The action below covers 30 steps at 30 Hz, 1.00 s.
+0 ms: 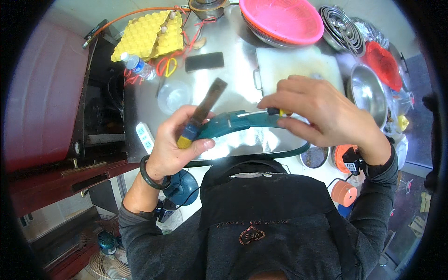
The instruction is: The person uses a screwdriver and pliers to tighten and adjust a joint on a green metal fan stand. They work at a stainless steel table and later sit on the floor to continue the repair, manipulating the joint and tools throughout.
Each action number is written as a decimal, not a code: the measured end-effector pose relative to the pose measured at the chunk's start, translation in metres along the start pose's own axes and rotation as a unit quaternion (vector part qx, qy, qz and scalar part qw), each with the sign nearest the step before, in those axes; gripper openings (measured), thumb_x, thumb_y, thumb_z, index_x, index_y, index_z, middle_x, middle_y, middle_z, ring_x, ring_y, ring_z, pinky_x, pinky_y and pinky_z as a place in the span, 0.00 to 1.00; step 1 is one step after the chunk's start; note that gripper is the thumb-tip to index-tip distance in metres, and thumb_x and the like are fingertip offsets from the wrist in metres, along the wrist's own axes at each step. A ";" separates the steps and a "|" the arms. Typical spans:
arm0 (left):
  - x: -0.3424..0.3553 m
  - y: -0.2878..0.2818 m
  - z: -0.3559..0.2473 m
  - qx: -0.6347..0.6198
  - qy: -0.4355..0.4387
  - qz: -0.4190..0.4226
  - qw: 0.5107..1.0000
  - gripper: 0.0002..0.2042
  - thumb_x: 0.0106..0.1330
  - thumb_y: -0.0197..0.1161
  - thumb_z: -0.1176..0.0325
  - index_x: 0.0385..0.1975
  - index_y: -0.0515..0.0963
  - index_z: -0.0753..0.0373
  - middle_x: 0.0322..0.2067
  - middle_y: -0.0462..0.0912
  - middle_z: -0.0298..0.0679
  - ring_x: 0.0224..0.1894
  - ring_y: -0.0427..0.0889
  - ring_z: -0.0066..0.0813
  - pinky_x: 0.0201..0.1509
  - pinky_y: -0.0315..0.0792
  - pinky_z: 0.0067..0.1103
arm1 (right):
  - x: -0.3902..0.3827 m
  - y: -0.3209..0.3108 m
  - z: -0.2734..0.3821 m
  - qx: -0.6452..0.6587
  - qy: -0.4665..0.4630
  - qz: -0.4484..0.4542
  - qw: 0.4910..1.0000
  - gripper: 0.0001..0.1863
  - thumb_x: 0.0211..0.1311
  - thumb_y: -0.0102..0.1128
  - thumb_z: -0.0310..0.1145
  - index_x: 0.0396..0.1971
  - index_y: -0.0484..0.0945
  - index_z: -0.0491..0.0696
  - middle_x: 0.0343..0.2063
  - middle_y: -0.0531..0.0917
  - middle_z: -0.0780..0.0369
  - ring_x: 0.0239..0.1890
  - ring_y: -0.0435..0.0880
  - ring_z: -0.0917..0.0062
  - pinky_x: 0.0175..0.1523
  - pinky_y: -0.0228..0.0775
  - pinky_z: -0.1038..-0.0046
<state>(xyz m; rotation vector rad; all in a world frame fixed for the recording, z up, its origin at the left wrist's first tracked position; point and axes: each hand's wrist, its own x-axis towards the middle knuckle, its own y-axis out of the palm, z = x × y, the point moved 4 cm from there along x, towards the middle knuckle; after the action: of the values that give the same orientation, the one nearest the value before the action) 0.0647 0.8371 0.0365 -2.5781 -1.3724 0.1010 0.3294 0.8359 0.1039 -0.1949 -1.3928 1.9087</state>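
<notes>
My left hand (172,140) is closed round a scraper with a rusty flat blade (212,97) and a yellow-and-blue handle (187,135). The same hand grips the left end of a dark green curved plastic piece (224,125), which is raised above the steel tabletop. In my closed right hand (317,109) is a screwdriver (254,112) with a black-and-yellow handle. Its metal shaft points left, and the tip meets the upper edge of the green piece near a raised middle part. Part of the screwdriver's handle is hidden by my fingers.
Beyond my hands on the steel table (238,84) lie a phone (204,61), a white cutting board (298,63), scissors (169,67), a water bottle (137,66) and yellow egg trays (149,36). Pink baskets (282,18) stand at the back, a steel bowl (367,93) at right.
</notes>
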 end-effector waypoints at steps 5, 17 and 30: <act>-0.001 -0.007 0.007 -0.011 -0.010 -0.001 1.000 0.26 0.58 0.77 0.66 0.54 0.77 0.68 0.45 0.81 0.37 0.48 0.79 0.25 0.57 0.71 0.23 | -0.010 0.002 -0.002 0.079 0.018 0.000 0.997 0.17 0.61 0.66 0.28 0.51 0.85 0.51 0.18 0.80 0.62 0.20 0.81 0.67 0.26 0.69 0.68; 0.003 -0.007 0.003 0.007 -0.024 0.022 0.999 0.25 0.58 0.76 0.67 0.53 0.77 0.68 0.45 0.80 0.37 0.48 0.79 0.26 0.57 0.71 0.23 | -0.020 0.021 -0.013 0.145 0.019 -0.053 0.988 0.12 0.63 0.67 0.33 0.47 0.86 0.52 0.18 0.81 0.64 0.18 0.81 0.73 0.24 0.66 0.74; 0.020 -0.010 -0.017 0.115 -0.056 0.056 0.990 0.24 0.59 0.76 0.66 0.53 0.78 0.68 0.44 0.81 0.37 0.48 0.78 0.25 0.57 0.70 0.24 | -0.013 0.030 -0.021 0.071 -0.004 -0.068 0.995 0.11 0.59 0.70 0.35 0.41 0.83 0.51 0.23 0.80 0.66 0.24 0.82 0.68 0.30 0.70 0.70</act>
<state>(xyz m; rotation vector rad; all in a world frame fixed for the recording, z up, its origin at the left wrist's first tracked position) 0.0708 0.8560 0.0556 -2.4848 -1.1728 0.4025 0.3350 0.8394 0.0659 -0.0221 -1.2383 1.8874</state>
